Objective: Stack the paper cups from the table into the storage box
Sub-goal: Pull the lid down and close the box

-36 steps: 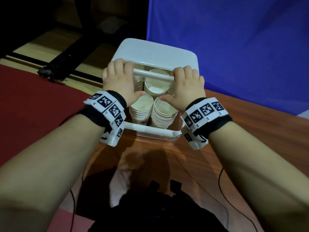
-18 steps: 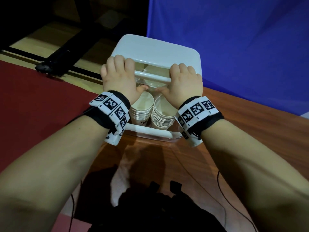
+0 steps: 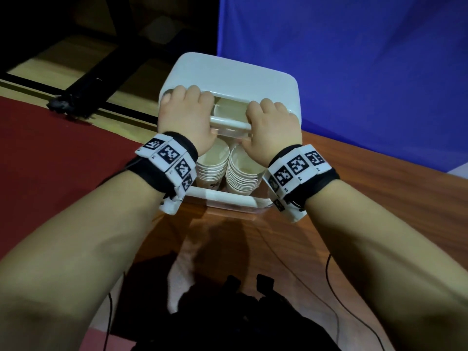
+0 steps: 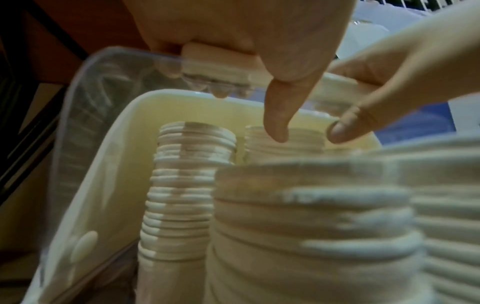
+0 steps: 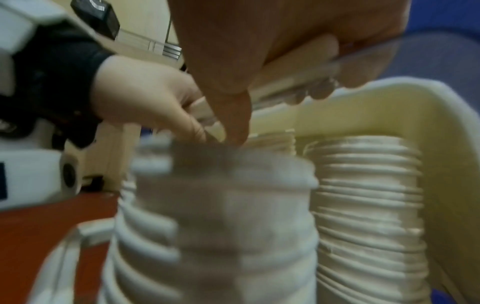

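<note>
The left hand (image 3: 186, 115) curls round the lid's front edge (image 3: 229, 121), the right hand (image 3: 272, 122) likewise, probably to draw the lid shut over the storage box (image 3: 228, 200), where paper cups (image 3: 243, 173) stand stacked.

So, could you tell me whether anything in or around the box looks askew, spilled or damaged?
Nothing stands out. The cup stacks stand upright and nested inside the box, none tipped or crushed. The left hand and right hand both grip the lid's front edge, with the lid only partly over the box.
</note>
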The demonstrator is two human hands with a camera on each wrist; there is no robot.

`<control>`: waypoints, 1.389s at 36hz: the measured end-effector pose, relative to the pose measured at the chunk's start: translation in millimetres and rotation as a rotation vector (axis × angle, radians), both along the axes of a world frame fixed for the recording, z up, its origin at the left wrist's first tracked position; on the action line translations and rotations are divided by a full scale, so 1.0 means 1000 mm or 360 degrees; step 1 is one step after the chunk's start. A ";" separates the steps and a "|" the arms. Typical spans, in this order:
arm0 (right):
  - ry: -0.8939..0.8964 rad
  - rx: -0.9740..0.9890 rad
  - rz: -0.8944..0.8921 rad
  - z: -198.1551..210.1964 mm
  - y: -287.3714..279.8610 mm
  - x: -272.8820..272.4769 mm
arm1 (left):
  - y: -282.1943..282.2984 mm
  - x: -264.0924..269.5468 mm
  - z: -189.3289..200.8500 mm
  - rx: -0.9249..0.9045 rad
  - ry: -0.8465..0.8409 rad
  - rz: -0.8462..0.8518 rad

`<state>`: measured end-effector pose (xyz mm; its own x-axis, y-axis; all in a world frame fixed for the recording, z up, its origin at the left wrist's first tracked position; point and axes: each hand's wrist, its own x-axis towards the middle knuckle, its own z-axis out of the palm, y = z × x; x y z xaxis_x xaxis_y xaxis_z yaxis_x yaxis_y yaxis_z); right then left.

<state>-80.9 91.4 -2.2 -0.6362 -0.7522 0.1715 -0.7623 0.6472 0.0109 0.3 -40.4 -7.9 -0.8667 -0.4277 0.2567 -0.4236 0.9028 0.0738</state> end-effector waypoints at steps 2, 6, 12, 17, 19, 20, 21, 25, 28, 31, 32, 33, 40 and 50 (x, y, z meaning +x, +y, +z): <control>-0.0134 -0.0048 0.0077 0.003 0.008 0.000 | -0.003 0.009 -0.001 0.0034 -0.0004 -0.0077; -0.0387 -0.0183 0.0245 0.006 0.027 0.002 | -0.011 0.029 -0.002 0.0175 -0.0024 -0.0194; -0.0418 -0.0034 0.0354 0.000 0.047 0.023 | -0.001 0.053 -0.011 0.0258 -0.0064 -0.0239; -0.0359 -0.0071 0.0355 -0.018 0.056 0.039 | 0.007 0.075 -0.023 0.0273 -0.0024 -0.0281; -0.0277 -0.0107 0.0369 -0.023 0.059 0.044 | 0.009 0.082 -0.027 0.0263 -0.0009 -0.0279; -0.0226 -0.0122 0.0362 -0.024 0.060 0.045 | 0.010 0.084 -0.029 0.0265 0.0001 -0.0278; -0.0166 -0.0129 0.0353 -0.025 0.060 0.046 | 0.011 0.086 -0.030 0.0271 0.0015 -0.0277; 0.0018 -0.0127 0.0289 -0.029 0.058 0.051 | 0.015 0.082 -0.030 0.0260 0.0053 -0.0227; 0.0098 -0.0138 0.0176 -0.037 0.054 0.051 | 0.019 0.073 -0.031 0.0209 0.0042 -0.0158; 0.0186 -0.0191 0.0127 -0.043 0.050 0.047 | 0.023 0.067 -0.034 0.0152 0.0063 -0.0092; 0.0206 -0.0199 0.0110 -0.045 0.048 0.046 | 0.023 0.066 -0.036 0.0138 0.0073 -0.0083; 0.0232 -0.0204 0.0089 -0.046 0.047 0.046 | 0.023 0.067 -0.039 0.0123 0.0077 -0.0081; 0.0091 -0.0134 0.0136 -0.064 0.055 0.052 | 0.023 0.077 -0.063 0.0110 -0.0055 -0.0173; -0.0264 0.0180 0.0234 -0.071 0.072 0.057 | 0.024 0.095 -0.082 0.0194 -0.0236 -0.0203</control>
